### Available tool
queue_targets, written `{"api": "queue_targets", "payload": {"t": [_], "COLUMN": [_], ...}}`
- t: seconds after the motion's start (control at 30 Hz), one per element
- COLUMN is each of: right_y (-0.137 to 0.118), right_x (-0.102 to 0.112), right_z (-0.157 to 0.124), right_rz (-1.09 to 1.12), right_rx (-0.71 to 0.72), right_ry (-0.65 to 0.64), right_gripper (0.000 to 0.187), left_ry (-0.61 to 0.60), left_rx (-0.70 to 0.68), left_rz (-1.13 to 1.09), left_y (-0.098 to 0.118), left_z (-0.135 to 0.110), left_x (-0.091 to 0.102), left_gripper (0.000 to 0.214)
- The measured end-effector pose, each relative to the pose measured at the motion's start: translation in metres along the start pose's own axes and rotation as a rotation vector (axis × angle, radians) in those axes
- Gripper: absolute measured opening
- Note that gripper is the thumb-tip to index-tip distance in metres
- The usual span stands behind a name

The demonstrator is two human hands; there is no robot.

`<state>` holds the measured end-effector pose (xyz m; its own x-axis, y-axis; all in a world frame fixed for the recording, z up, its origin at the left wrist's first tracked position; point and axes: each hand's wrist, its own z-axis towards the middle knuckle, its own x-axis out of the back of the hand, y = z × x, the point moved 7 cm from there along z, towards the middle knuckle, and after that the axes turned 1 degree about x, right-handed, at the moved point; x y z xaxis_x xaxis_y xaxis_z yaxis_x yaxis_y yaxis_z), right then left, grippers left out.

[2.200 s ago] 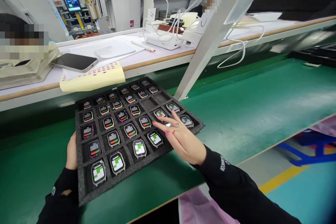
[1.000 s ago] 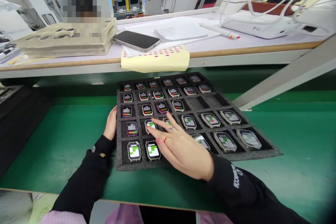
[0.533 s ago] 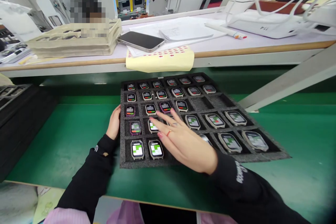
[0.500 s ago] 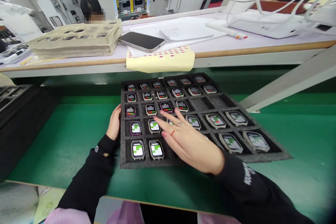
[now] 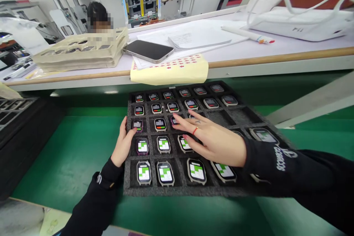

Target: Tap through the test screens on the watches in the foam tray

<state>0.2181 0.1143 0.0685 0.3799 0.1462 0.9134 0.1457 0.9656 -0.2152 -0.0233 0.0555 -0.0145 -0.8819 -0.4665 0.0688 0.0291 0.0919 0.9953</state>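
- The foam tray (image 5: 127,177) sits mid-frame on the green table (image 5: 72,155), the watches (image 5: 196,170) lying in its slots.
- The left hand (image 5: 125,141), at the tray's left edge, has thumb and fingers apart: the thumb over the leftmost third-row watch, the fingers along the outside. How firmly it grips, I cannot tell.
- The right hand (image 5: 211,136) is over the tray's middle, fingers spread; whether the fingertips touch the watches is unclear.
- A shelf (image 5: 249,61) crosses above the tray, a yellow sheet (image 5: 168,75) hanging over its front; a white post (image 5: 309,105) slants in at right.
- On the shelf: a beige tray (image 5: 80,61) upper left, a phone (image 5: 149,51), papers (image 5: 204,37), a pen (image 5: 249,35) and a white box (image 5: 301,25) with cables, cut off upper right.
- Dark trays (image 5: 22,143) are cut off at the left edge.
- Another person's head (image 5: 97,11), upper left, is partly blocked by the beige tray.
- The right hand and sleeve (image 5: 290,173) hide the tray's front right corner and several slots.
- Watches showing, back to front: six, six, four, five, five, some only as slivers.
- One phone, one pen.
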Motion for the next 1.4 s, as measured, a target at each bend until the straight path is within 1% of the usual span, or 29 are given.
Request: {"api": "queue_targets", "payload": {"t": [0.07,0.1,0.17,0.23,0.27,0.33,0.37,0.4,0.47,0.53,0.73,0.87,0.97,1.13,1.27,1.33,1.4], "right_y": [0.008,0.012,0.019,0.022,0.023,0.023,0.023,0.023,0.023,0.025,0.033,0.036,0.036,0.038,0.043,0.046,0.048], "right_x": [0.003,0.004,0.002,0.0,-0.001,0.0,0.001,0.001,0.001,0.002,0.005,-0.004,-0.003,0.018,0.032,0.035,0.031], "right_z": [-0.003,-0.006,-0.012,-0.017,-0.02,-0.025,-0.026,-0.028,-0.03,-0.031,-0.029,-0.028,-0.03,-0.043,-0.052,-0.054,-0.055], "right_rz": [-0.009,-0.01,-0.003,0.014,0.023,0.037,0.046,0.056,0.074,0.087,0.124,0.122,0.102,0.051,-0.012,-0.039,-0.058], "right_rx": [0.012,0.013,0.009,0.014,0.019,0.023,0.02,0.016,0.006,-0.001,-0.043,-0.069,-0.064,-0.074,-0.122,-0.161,-0.188], "right_ry": [0.067,0.081,0.06,0.005,-0.009,-0.013,-0.021,-0.032,-0.052,-0.055,0.039,-0.032,-0.04,0.053,0.091,0.114,0.101], "right_gripper": [0.062,0.059,0.049,0.04,0.038,0.037,0.037,0.038,0.038,0.036,0.013,0.006,0.01,0.015,0.031,0.036,0.038], "left_ry": [0.014,0.013,0.022,0.021,0.001,-0.073,-0.118,-0.161,-0.232,-0.277,-0.373,-0.418,-0.43,-0.444,-0.456,-0.461,-0.46], "left_rx": [-0.037,-0.056,-0.111,-0.235,-0.333,-0.519,-0.589,-0.632,-0.675,-0.704,-0.803,-0.854,-0.864,-0.828,-0.852,-0.861,-0.856], "left_rz": [0.095,0.137,0.216,0.387,0.534,0.805,0.901,0.95,0.988,1.006,1.038,1.067,1.103,1.121,1.168,1.157,1.104], "left_y": [0.002,0.003,0.011,0.025,0.034,0.048,0.052,0.056,0.06,0.065,0.074,0.074,0.072,0.066,0.061,0.06,0.062], "left_z": [-0.003,-0.004,-0.009,-0.015,-0.019,-0.026,-0.029,-0.031,-0.032,-0.031,-0.027,-0.026,-0.026,-0.025,-0.023,-0.023,-0.022], "left_x": [0.003,0.004,0.006,0.005,0.001,-0.011,-0.017,-0.021,-0.028,-0.033,-0.054,-0.07,-0.076,-0.075,-0.075,-0.075,-0.074], "left_gripper": [0.072,0.073,0.071,0.064,0.059,0.051,0.049,0.048,0.046,0.045,0.039,0.039,0.04,0.046,0.048,0.049,0.05]}}
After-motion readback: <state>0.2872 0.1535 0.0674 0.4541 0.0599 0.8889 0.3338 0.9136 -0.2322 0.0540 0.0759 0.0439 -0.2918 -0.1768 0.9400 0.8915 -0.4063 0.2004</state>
